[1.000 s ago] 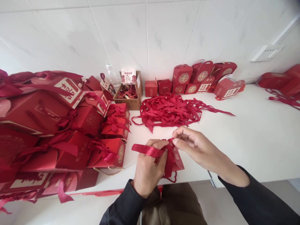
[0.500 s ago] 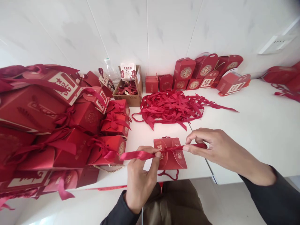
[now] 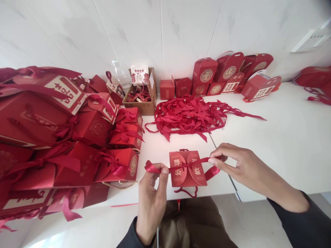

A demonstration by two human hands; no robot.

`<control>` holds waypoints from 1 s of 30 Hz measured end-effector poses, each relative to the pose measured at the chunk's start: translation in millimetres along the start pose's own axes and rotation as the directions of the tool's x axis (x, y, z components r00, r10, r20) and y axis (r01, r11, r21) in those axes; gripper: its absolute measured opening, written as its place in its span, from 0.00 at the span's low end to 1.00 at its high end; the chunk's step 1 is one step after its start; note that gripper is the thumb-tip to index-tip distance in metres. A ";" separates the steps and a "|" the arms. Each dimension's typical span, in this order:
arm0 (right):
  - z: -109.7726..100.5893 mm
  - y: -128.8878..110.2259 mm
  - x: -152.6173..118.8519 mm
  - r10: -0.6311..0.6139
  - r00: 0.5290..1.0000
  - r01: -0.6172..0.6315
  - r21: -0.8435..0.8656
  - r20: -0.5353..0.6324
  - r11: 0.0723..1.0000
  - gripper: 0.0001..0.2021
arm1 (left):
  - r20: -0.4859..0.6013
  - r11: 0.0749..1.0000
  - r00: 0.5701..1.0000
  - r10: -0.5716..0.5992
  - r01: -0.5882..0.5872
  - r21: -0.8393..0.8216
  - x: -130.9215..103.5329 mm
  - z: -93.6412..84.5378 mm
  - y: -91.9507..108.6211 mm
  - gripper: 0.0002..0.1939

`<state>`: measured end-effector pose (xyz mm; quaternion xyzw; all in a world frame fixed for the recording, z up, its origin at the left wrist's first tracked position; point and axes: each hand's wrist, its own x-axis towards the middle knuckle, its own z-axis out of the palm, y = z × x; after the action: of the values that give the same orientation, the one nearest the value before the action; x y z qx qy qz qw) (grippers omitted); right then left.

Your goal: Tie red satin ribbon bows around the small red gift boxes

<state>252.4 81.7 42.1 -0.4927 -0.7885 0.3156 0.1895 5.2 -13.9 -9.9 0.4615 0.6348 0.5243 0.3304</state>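
A small red box [image 3: 178, 179] with gold characters and rounded flaps stands near the table's front edge, a dark red cord handle at its front and another at its back. A red ribbon [image 3: 203, 159] runs through the slots in the flaps across the top. My left hand [image 3: 153, 193] pinches the ribbon just left of the box, its end curling up beyond the fingers. On the right, my right hand [image 3: 232, 162] pinches the other side between thumb and fingers, and the loose tail hangs below beside the box.
Red ribbons [image 3: 188, 115] lie piled behind the box. Many finished-looking red boxes with bows [image 3: 74, 165] are stacked at left. A cardboard carton [image 3: 147, 107] and a row of red boxes [image 3: 205, 72] stand along the wall. The white table [image 3: 292, 137] extends right.
Both hands have moved outward from the box, drawing the ribbon between them straighter. More of the box top shows, and a ribbon tail now hangs below my right hand.
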 end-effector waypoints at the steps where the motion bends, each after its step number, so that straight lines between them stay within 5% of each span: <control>1: 1.6 3.4 -0.6 0.017 1.000 -0.017 0.006 -0.012 1.000 0.15 | 0.001 1.000 1.000 -0.010 0.010 0.005 -1.0 -0.1 -1.7 0.12; 7: 11.7 16.7 -4.6 0.059 0.996 -0.058 0.024 -0.064 0.998 0.15 | -0.001 0.993 0.994 -0.107 0.107 -0.056 -2.0 -2.4 -7.3 0.16; 14: 16.4 11.2 -8.0 0.107 0.994 -0.106 0.046 -0.009 0.993 0.15 | 0.174 0.913 0.953 -0.250 0.292 -0.285 1.2 -12.7 22.6 0.25; 20: 12.1 -4.6 -4.9 0.076 0.997 -0.077 0.070 0.017 0.995 0.13 | 0.089 0.975 0.978 -0.187 0.196 -0.108 21.5 -10.8 30.3 0.22; 24: 4.2 -16.4 -8.4 0.121 0.991 -0.129 0.167 0.057 0.978 0.14 | -0.037 0.969 0.980 -0.195 0.186 -0.164 33.1 -3.5 29.3 0.21; 30: -1.1 -19.6 -9.6 0.088 0.993 -0.102 0.200 0.079 0.974 0.17 | 0.071 0.985 0.996 -0.062 0.072 -0.155 31.2 -6.3 36.3 0.10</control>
<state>244.5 67.2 56.4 -0.4965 -0.7337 0.4204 0.1961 -2.9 13.8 28.8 0.4292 0.5953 0.5461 0.4040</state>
